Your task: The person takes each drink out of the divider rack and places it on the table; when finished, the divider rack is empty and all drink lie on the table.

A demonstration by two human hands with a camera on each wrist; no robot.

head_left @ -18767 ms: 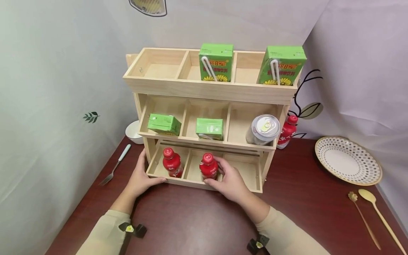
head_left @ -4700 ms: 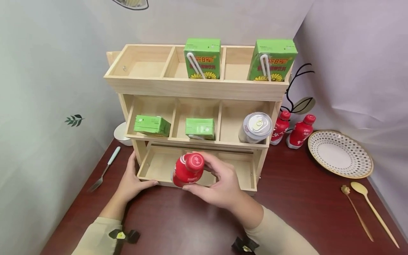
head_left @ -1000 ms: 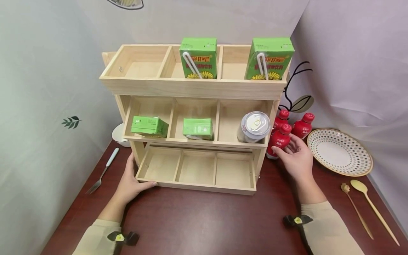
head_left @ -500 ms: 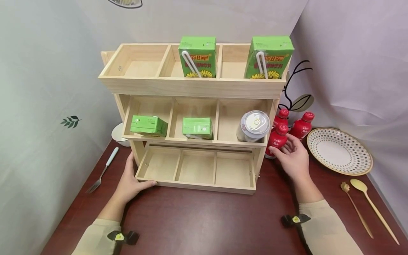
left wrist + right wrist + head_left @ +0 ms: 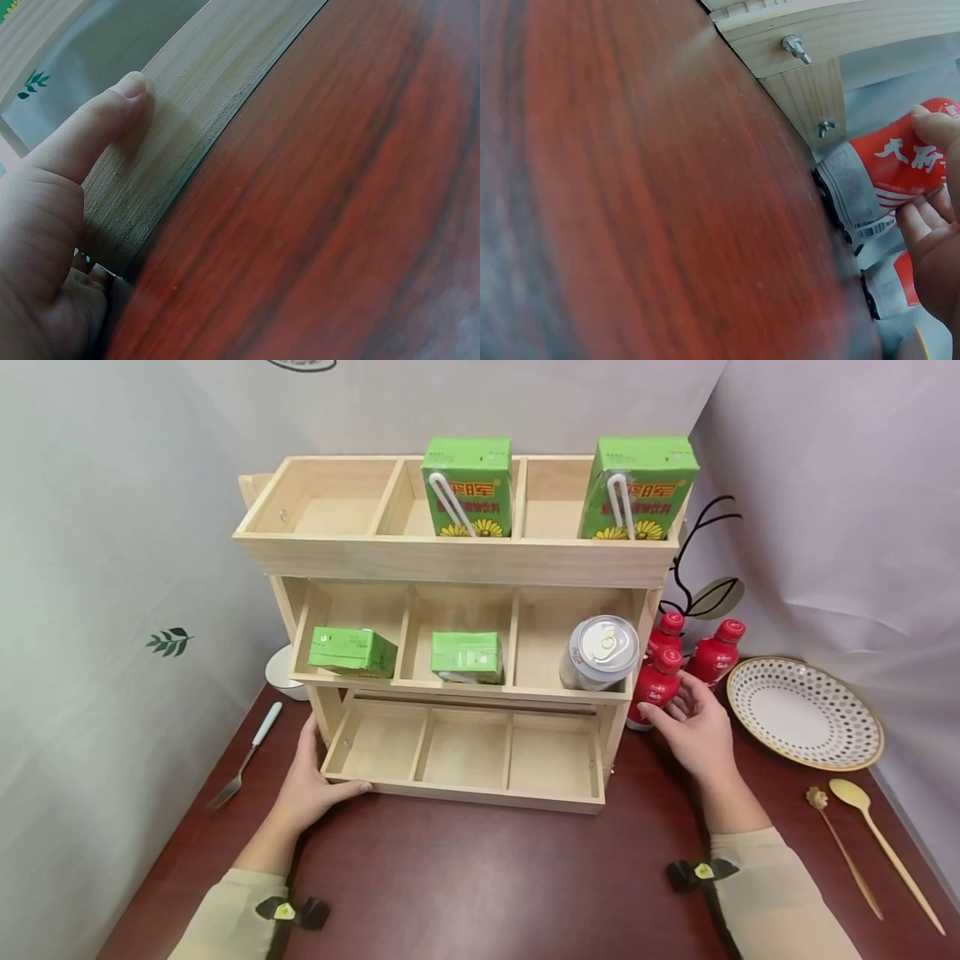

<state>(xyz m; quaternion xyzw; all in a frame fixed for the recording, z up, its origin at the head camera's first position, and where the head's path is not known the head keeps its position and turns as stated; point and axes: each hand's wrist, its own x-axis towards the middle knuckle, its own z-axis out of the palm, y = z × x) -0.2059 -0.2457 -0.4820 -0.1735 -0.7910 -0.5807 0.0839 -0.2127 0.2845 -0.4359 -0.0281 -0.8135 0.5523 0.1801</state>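
In front of the wooden rack (image 5: pixel 457 560), a hand could pass over the bench (image 5: pixel 465 877). On its right, red bottles (image 5: pixel 657 688), the right hand (image 5: pixel 699 728) and a plate (image 5: pixel 795 714) obstruct; on its left, the left hand (image 5: pixel 307 789) and a bowl (image 5: pixel 283 673). Clearance behind is hard to judge.

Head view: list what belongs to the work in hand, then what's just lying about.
Likely in the work:
right hand
red bottle it holds
two red bottles behind
left hand
wooden rack it grips

Probably just there:
green cartons
silver can
white bowl
fork
dotted plate
gold spoon
flower-tipped utensil
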